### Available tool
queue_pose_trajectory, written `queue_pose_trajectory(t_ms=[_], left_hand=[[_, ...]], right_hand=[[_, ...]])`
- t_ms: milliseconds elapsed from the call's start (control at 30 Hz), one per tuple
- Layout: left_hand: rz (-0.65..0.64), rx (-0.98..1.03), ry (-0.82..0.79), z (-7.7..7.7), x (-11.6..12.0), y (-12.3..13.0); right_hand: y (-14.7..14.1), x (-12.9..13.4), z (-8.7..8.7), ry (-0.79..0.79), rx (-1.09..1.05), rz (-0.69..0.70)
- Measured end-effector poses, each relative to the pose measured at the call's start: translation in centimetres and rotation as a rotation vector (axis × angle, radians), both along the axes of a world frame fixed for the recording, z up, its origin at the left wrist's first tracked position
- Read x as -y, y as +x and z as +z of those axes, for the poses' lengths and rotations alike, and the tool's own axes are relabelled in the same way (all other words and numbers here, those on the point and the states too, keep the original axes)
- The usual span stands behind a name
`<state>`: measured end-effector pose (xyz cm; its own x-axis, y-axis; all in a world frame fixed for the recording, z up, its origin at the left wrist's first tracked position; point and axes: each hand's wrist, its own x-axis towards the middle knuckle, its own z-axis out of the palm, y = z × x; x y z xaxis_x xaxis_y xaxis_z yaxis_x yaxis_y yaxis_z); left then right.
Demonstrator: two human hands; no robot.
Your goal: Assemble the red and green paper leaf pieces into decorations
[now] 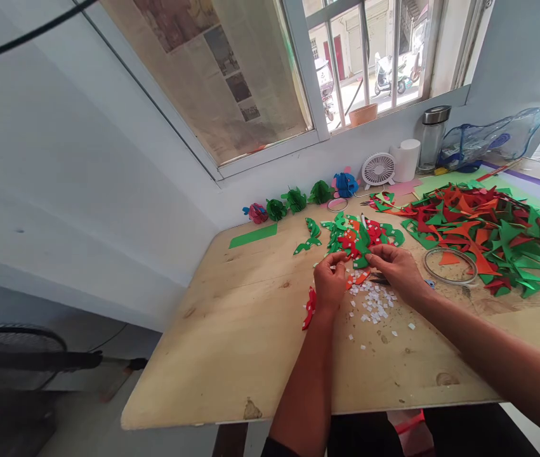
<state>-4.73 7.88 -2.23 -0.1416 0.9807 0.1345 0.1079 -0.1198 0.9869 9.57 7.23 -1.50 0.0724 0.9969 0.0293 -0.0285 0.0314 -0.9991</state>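
Observation:
My right hand [397, 270] pinches a green paper cutout [361, 249] between thumb and fingertips, above the middle of the table. Close to the cutout's left side, my left hand [331, 280] is closed in a pinch; whatever is in its fingertips is too small to make out. Just below the hands lies a scatter of small white squares [375, 301]. Green cutouts [339, 228] and red cutouts dotted with white squares are heaped behind the hands. A red cutout [309, 308] lies left of my left wrist. Dark-tipped scissors or tweezers [380, 279] show partly beneath my right hand.
A large pile of red, orange and green paper scraps [493, 228] covers the right side. Beside it is a tape roll [450, 265]. Folded paper balls [296, 199], a small white fan [378, 170] and a glass bottle [434, 139] line the wall.

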Motion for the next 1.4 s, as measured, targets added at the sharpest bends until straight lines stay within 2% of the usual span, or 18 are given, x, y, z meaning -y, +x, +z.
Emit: queue_pose_trajectory(t_ms=[267,400,567,667,833,967,1133,1233,1400], left_hand=[[-0.212,0.189,-0.108,0.4,0.3,0.2],[-0.201,0.216,-0.096,0.2,0.3,0.3],[-0.118,0.176,-0.021,0.3,0.4,0.7],[-0.102,0.113,0.018,0.5,0.6,1.0],[-0.082,-0.063,0.100,0.6,1.0,1.1],[0.007,-0.335,0.286,0.3,1.1,1.0],[0.031,-0.610,0.453,0.0,1.2,1.0],[0.046,-0.643,0.456,-0.1,1.1,1.1],[0.054,-0.552,0.411,-0.3,1.0,1.1]], right_hand=[[-0.1,0.1,0.2,-0.014,-0.028,-0.047],[-0.1,0.3,0.5,-0.023,-0.024,0.002],[-0.1,0.5,0.4,0.085,0.148,0.054],[-0.2,0.4,0.0,0.116,0.195,0.053],[-0.2,0.1,-0.5,0.087,0.150,0.083],[-0.1,-0.1,-0.7,0.059,0.113,0.054],[-0.2,0.0,-0.6,0.081,0.107,0.003],[-0.2,0.1,-0.4,0.072,0.144,-0.022],[-0.2,0.1,-0.4,0.082,0.143,0.031]])
